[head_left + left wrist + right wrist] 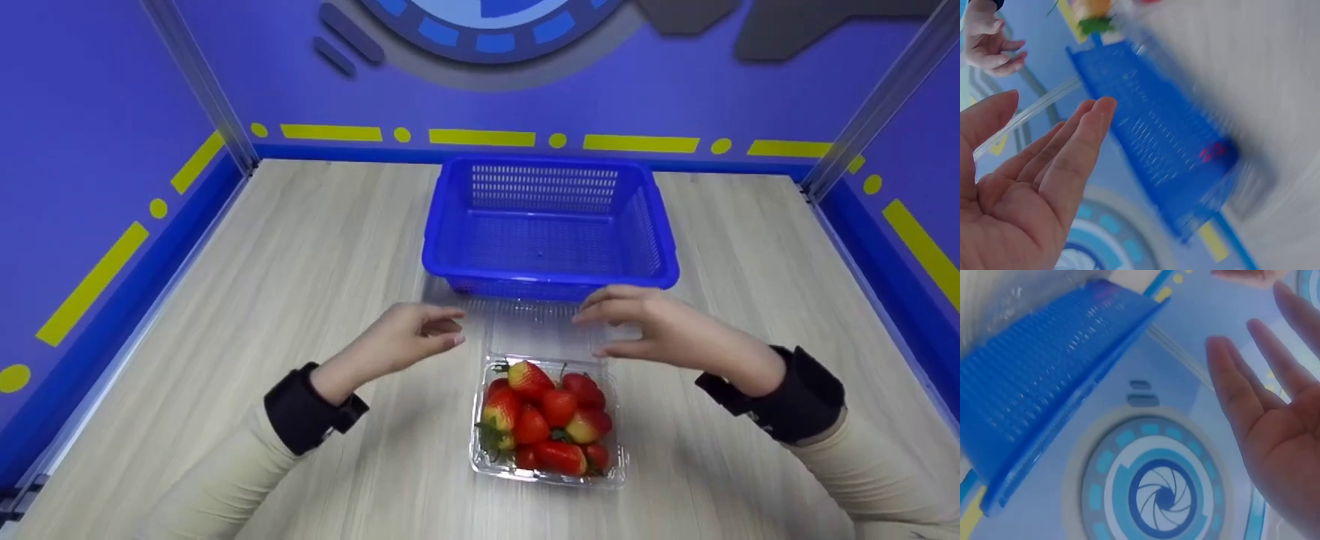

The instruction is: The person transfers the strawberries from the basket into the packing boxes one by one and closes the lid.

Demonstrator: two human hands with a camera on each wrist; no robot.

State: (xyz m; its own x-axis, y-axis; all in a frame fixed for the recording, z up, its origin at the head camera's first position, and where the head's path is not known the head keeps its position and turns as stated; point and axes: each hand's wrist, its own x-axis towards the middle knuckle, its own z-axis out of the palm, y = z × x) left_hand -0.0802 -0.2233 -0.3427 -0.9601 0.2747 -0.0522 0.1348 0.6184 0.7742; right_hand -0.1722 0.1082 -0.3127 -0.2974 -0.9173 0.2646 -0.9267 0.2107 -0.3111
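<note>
A clear plastic clamshell box (622,480) stands on the table with its lid (525,330) folded back toward the basket. Several red strawberries (559,409), some with green leaves, fill the box. My left hand (405,337) hovers to the left of the lid, fingers relaxed and holding nothing; the left wrist view shows its palm (1022,208) bare. On the lid's other side, my right hand (652,322) hangs in the air near the basket's front corner, its fingers spread and apart from everything. A blue plastic basket (551,279) sits behind the lid.
The wood-grain table (315,225) is bordered by blue panels (97,112) with yellow marks at the back and sides. Metal posts (202,82) rise at the two back corners. Black bands (304,409) circle both wrists.
</note>
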